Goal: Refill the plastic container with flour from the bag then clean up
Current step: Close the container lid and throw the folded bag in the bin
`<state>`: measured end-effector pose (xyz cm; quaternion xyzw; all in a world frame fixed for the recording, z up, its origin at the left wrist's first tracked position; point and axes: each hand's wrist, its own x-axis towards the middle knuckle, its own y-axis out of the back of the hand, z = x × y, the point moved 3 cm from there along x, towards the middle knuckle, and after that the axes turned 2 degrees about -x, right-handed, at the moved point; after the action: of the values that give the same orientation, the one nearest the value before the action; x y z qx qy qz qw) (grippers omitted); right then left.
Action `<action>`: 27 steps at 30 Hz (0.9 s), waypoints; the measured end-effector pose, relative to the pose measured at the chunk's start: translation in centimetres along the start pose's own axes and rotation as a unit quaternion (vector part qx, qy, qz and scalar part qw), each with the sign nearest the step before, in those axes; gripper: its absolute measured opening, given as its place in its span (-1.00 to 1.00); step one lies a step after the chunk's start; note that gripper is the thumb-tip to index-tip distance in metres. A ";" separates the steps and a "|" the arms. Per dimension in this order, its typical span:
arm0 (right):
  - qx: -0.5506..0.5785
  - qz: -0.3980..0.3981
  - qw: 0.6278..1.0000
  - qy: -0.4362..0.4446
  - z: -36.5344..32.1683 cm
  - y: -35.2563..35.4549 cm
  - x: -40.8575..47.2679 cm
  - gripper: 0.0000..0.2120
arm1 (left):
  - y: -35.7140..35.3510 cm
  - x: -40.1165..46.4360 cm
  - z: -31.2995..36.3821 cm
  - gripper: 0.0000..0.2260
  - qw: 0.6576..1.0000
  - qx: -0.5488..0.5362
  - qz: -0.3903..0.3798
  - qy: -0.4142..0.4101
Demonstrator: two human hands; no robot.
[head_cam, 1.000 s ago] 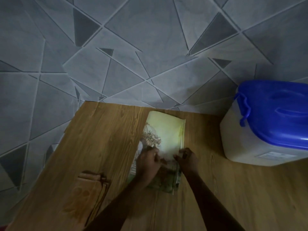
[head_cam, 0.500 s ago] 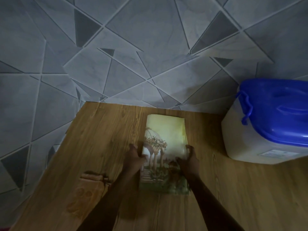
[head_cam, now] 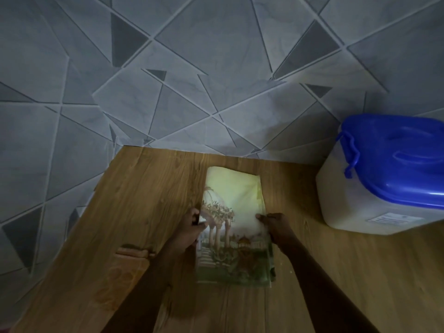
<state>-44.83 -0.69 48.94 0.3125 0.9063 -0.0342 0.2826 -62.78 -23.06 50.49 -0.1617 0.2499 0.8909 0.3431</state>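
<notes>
The empty flour bag (head_cam: 234,212), pale yellow with a printed garden picture, lies flat and folded on the wooden table (head_cam: 153,193). My left hand (head_cam: 191,228) grips its left edge, fingers curled round it. My right hand (head_cam: 276,224) holds the right edge with the fingertips on the paper. The plastic container (head_cam: 355,203), white with a blue lid (head_cam: 403,162) closed on it, stands at the right, apart from both hands.
A brownish flat thing (head_cam: 127,263) lies on the table left of my left arm. A grey tiled wall (head_cam: 216,80) with a triangle pattern rises behind the table and along its left side. Bare wood shows between bag and container.
My hands moved from the middle of the bag out to its two side edges. The bag now lies flatter and straighter, with its picture fully showing.
</notes>
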 end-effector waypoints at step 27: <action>0.176 -0.105 0.977 0.051 1.4 -2.1 -5.6 -0.83 | 2.1 -5.3 -1.9 -0.77 0.878 -0.444 -0.025 0.175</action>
<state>-41.74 -5.72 50.45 0.2615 0.9272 -0.2062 0.1713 -60.22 -28.30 52.08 -0.4567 -0.1199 0.8567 0.2077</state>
